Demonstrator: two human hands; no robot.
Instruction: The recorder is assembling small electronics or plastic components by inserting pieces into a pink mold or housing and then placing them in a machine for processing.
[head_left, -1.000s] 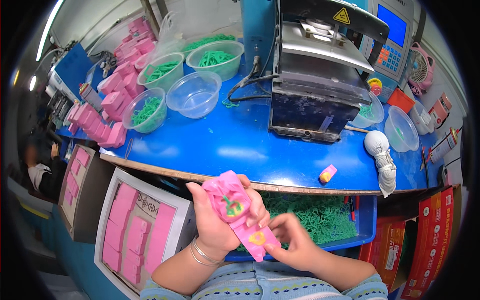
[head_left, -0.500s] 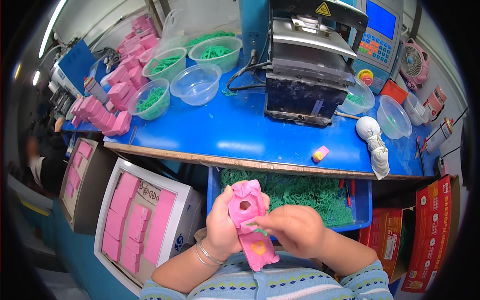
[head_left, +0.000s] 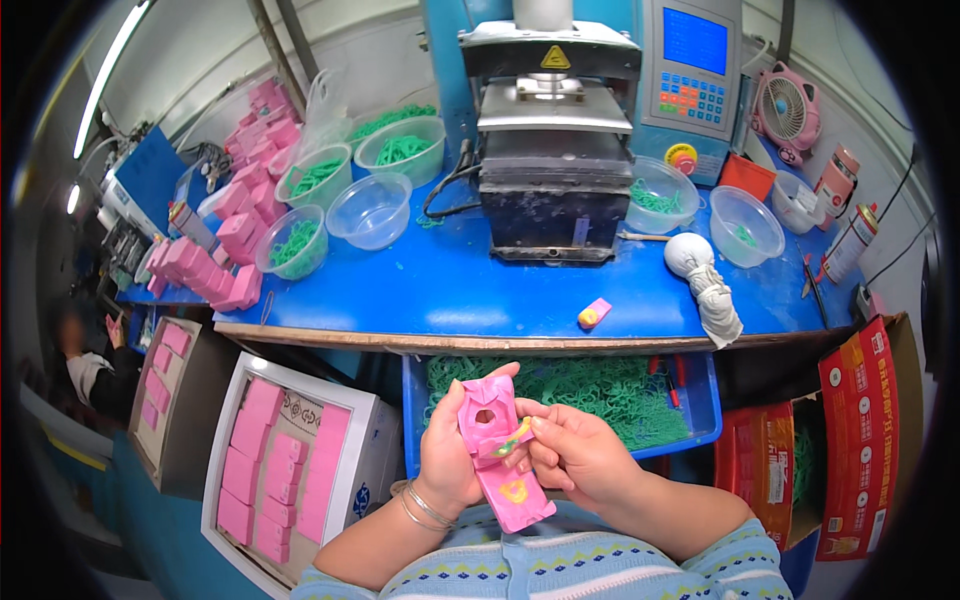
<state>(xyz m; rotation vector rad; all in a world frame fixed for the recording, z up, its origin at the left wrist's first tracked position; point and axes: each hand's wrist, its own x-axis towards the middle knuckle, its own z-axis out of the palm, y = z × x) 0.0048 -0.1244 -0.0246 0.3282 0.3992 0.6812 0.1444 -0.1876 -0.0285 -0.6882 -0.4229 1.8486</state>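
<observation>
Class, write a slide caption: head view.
Left hand holds a pink rectangular piece with a hole; right hand pinches a small yellow-green strip.

At 6 o'clock, the left hand point(head_left: 446, 455) is partly covered by the pink block point(head_left: 484, 440), and one end of the yellow-green piece point(head_left: 516, 438) (shape unclear) is hidden by the right hand point(head_left: 585, 455). At 12, the press point(head_left: 552, 205) is cut off; at 9, a person point(head_left: 90, 376) is blurred.

Pale wall point(head_left: 372, 65) at 11 o'clock, lit tube light point(head_left: 113, 75) at 10, blue wood-edged surface point(head_left: 390, 306) runs from 9 to 3 o'clock.
</observation>
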